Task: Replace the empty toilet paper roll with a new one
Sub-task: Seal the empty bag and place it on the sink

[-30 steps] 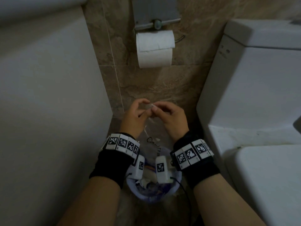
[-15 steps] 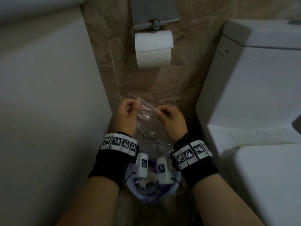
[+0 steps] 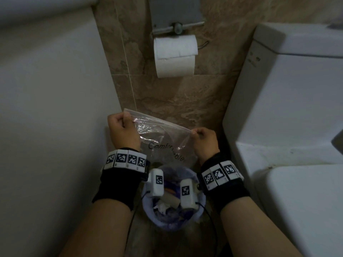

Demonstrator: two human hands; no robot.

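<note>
A full white toilet paper roll (image 3: 175, 56) hangs on the metal wall holder (image 3: 177, 26), a sheet hanging down its front. Below it I hold a clear plastic bag (image 3: 163, 140) with dark lettering, stretched flat between both hands. My left hand (image 3: 123, 130) pinches the bag's upper left corner. My right hand (image 3: 204, 140) pinches its upper right corner. Under the bag stands a small waste bin (image 3: 172, 219) with a pale liner. A brown cardboard tube (image 3: 171, 200) lies among crumpled paper inside it.
A white toilet tank (image 3: 287, 89) and the closed lid (image 3: 306, 210) fill the right side. A white wall or fixture (image 3: 55, 108) stands close on the left. Brown marble tile (image 3: 185, 97) covers the wall ahead. Thin cables hang from my wristbands.
My hands, together at the bag's top a second ago, have moved apart and pulled the clear bag wide and flat. The roll on the holder has not moved.
</note>
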